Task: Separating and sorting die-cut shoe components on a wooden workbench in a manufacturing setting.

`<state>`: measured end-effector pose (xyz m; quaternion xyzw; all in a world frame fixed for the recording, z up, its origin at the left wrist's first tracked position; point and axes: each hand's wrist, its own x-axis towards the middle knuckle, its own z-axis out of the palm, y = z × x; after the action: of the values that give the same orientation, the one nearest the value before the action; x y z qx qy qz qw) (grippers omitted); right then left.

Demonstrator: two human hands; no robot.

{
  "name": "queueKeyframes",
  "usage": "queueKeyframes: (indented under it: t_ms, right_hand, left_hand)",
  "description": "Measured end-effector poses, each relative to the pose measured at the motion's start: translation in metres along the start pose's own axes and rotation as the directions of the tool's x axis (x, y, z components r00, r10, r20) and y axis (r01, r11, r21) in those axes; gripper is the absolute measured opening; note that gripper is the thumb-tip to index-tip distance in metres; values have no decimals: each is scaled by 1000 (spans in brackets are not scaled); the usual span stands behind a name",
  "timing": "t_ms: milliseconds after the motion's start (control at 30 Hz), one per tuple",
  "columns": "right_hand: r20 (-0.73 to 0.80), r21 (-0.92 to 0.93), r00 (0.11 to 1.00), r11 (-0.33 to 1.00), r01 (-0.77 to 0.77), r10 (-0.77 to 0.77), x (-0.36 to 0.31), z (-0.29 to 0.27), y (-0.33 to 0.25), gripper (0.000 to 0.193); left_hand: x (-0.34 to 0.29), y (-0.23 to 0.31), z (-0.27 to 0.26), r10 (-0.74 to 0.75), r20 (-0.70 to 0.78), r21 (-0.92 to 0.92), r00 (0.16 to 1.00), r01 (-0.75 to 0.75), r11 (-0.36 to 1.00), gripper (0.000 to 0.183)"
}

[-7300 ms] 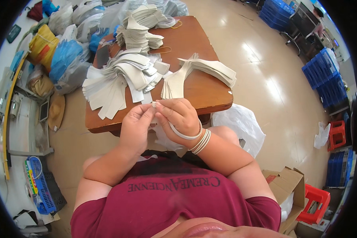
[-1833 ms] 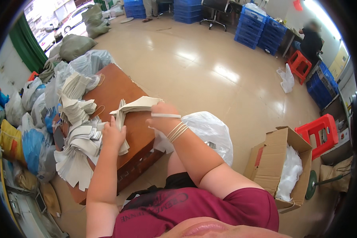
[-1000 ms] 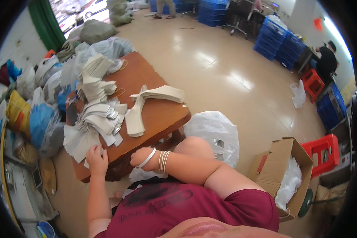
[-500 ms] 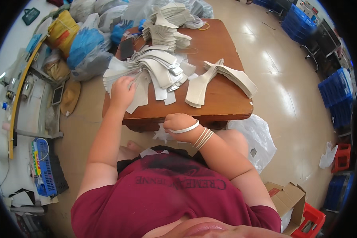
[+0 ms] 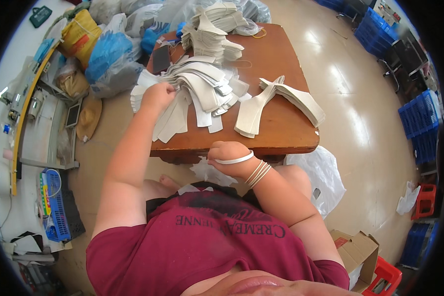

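On the brown table (image 5: 281, 59) lies a fanned heap of off-white, curved flat cut pieces (image 5: 200, 89). At the heap's near left edge, my left hand (image 5: 157, 97) is closed, its fingertips pinching a pale piece where the strips bunch together. My right hand (image 5: 229, 152) is curled at the table's front edge, and its palm side is hidden, so what it may hold does not show. A white band (image 5: 236, 159) crosses that hand, and several thin pale bands (image 5: 259, 173) circle the wrist. To the right, two stacks of similar pieces (image 5: 276, 101) cross each other.
Taller piles of pale pieces (image 5: 209, 37) stand at the table's far end, beside a dark phone (image 5: 161, 59). Stuffed plastic bags (image 5: 111, 64) crowd the far left. A clear plastic bag (image 5: 320, 182) hangs by my right knee; an open carton (image 5: 357, 251) stands at lower right.
My left hand has shifted up and right along the heap, its fingers drawing together into a pinch. My right hand stays curled in nearly the same place. The view has shifted slightly.
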<state>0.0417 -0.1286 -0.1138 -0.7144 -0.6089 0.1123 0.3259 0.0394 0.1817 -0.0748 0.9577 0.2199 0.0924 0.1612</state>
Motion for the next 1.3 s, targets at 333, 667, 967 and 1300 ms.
queueKeyframes:
  t_ms: [333, 667, 967, 1300]
  right_hand:
    - [-23, 5, 999, 1000, 24, -24, 1, 3, -1, 17]
    - [42, 6, 998, 999, -40, 40, 1, -5, -6, 20]
    - [49, 2, 998, 999, -40, 40, 1, -6, -5, 21]
    - [54, 28, 998, 999, -23, 22, 1, -3, -3, 22]
  left_hand:
    - [-33, 25, 42, -11, -293, 204, 956, 74, 976, 43]
    - [-37, 12, 43, 294, -329, 228, 897, -227, 947, 15]
    - [-32, 23, 32, 106, -333, -43, 937, -127, 991, 12]
    - [-31, 10, -70, -181, 300, -867, 937, 347, 359, 26]
